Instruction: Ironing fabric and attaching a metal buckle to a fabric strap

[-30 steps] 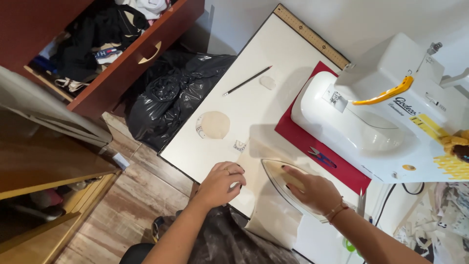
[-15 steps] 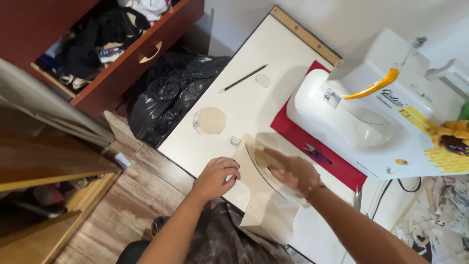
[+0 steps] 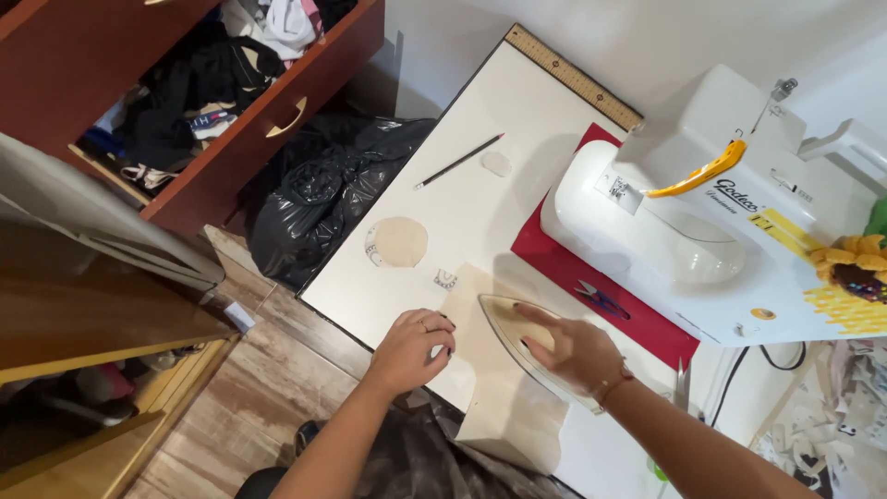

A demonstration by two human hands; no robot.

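My right hand (image 3: 575, 351) grips the handle of a cream clothes iron (image 3: 506, 322), whose flat sole rests on a pale cream piece of cloth (image 3: 504, 407) spread over the near edge of the white table (image 3: 480, 203). My left hand (image 3: 413, 349) lies with curled fingers on the left edge of that cloth, pinning it to the table. The cloth hangs down over the table's front edge. The iron's pointed tip aims toward the far left.
On the table lie a round beige cloth piece (image 3: 399, 242), a small scrap (image 3: 445, 278), a pencil (image 3: 458, 162), a small oval piece (image 3: 497, 164) and a wooden ruler (image 3: 571, 78). A white sewing machine (image 3: 711, 212) stands on a red mat (image 3: 591, 282) with small scissors (image 3: 599, 297). A black bag (image 3: 323, 199) and open drawer (image 3: 240, 92) are at the left.
My right hand has slid the iron toward the left and farther over the cloth. My left hand has stayed on the cloth's left edge.
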